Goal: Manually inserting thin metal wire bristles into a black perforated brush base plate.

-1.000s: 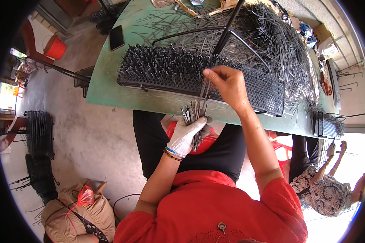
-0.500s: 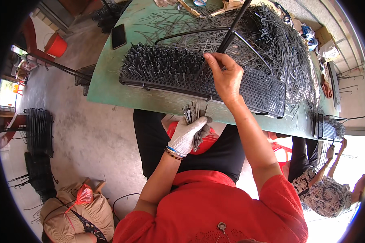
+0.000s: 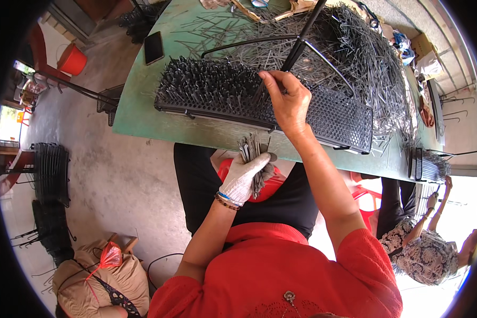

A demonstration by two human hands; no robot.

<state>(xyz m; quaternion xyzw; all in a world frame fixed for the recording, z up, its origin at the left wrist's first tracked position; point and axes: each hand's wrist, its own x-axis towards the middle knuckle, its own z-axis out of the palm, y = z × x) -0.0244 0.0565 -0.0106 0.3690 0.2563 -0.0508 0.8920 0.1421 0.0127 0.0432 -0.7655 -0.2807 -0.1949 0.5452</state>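
Note:
My left hand, in a white knitted glove, is closed round a bundle of thin grey metal strips just off the near table edge. A long black perforated rack lies along that edge. Many dark strips stand upright in the holes of its left part, while the right part shows bare holes. Over the rack's middle my bare right hand is closed in a pinch, and a thin dark strip appears to be under its fingertips. The strip's lower end is lost among the others.
Loose strips are heaped behind the rack on the green table. Black rods rise above the rack. A phone lies far left. Another person works at right beside a smaller rack; a seated person is lower left.
My right hand has shifted slightly left along the rack, still pinched. My left hand and its bundle have hardly moved.

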